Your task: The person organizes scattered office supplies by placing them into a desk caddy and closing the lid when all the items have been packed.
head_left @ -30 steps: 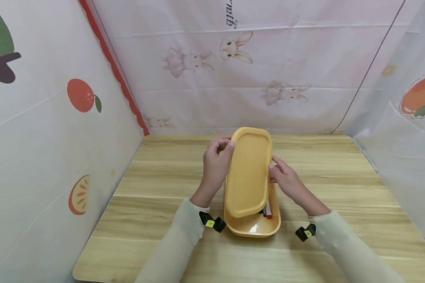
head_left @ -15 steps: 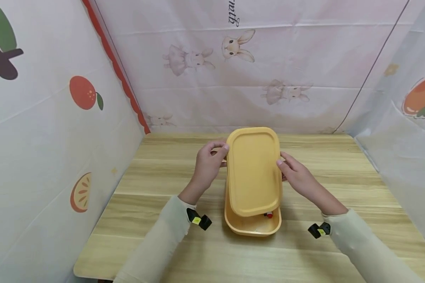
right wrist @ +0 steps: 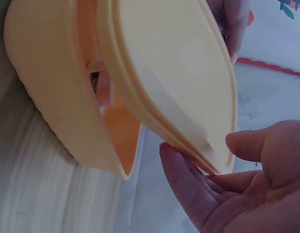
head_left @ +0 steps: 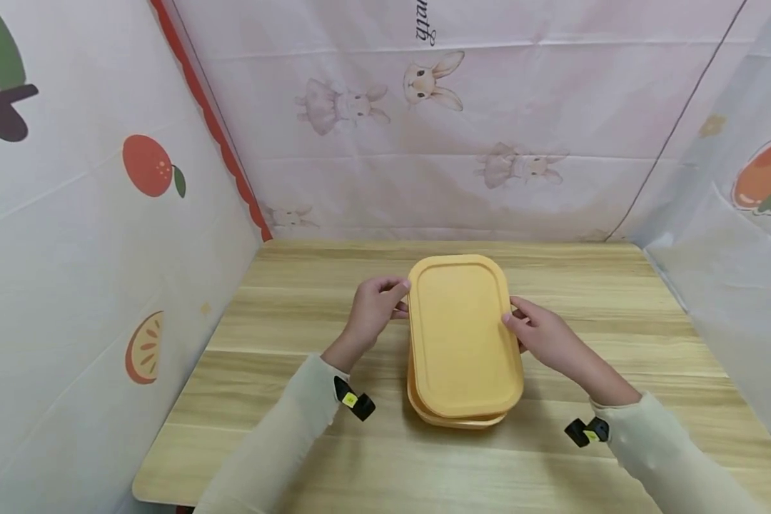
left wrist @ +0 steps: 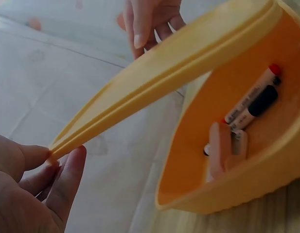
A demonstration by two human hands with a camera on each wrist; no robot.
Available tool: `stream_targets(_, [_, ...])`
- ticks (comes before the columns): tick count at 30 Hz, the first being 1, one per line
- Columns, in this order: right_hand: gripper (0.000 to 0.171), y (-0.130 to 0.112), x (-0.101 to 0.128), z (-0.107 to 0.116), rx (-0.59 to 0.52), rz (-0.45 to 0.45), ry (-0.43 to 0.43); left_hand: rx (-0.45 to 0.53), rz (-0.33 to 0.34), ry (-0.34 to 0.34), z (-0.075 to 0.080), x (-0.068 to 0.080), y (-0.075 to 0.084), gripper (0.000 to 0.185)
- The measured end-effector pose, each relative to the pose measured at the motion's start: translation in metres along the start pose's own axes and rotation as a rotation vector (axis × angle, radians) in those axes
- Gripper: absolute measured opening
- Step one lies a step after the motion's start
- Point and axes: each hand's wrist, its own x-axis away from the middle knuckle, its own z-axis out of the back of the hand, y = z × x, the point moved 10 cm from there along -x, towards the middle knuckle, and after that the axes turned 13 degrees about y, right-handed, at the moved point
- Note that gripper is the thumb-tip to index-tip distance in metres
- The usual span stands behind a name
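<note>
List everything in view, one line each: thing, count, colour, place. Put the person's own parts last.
Lid: one, yellow-orange, held over the box, not seated; a gap shows in the wrist views.
Box: one, yellow-orange, on the table under the lid.
Markers: at least two, one red-capped and one black-capped, lying inside the box.
Pale pink piece: one, inside the box beside the markers; what it is I cannot tell.
Table: one, light wood grain, under the box.
Cloth backdrops: white with rabbit and fruit prints, on three sides.
Wrist cameras: two, black with yellow marks, at the cuffs.
Sleeves: two, pale cream.
Left hand: pinches the lid's left edge.
Right hand: grips the lid's right edge.
</note>
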Motion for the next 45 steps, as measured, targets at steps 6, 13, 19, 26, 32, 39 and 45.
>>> stream_targets(6, [0.051,0.012,0.004,-0.015,0.008,-0.005,-0.006,-0.038,0.076,0.009,-0.001,-0.009,-0.031,0.028])
stream_targets(13, [0.051,0.020,0.004,-0.024,0.004,-0.021,0.011,-0.105,0.104,-0.002,-0.004,-0.021,-0.056,0.024])
stream_targets(19, [0.047,0.030,0.005,-0.033,-0.013,-0.047,0.014,-0.178,0.097,-0.009,-0.007,-0.028,-0.076,0.024])
stream_targets(26, [0.047,0.038,0.004,-0.039,0.017,-0.068,0.022,-0.277,0.074,-0.018,-0.008,-0.030,-0.091,0.024])
stream_targets(32, [0.047,0.045,0.000,-0.039,0.076,-0.083,0.020,-0.282,0.049,-0.028,-0.011,-0.030,-0.095,0.024])
stream_targets(39, [0.042,0.051,-0.002,-0.040,0.108,-0.088,0.010,-0.290,0.052,-0.028,-0.015,-0.031,-0.096,0.024])
stream_targets(45, [0.040,0.056,-0.002,-0.044,0.088,-0.099,0.007,-0.294,0.045,-0.022,-0.016,-0.031,-0.101,0.025])
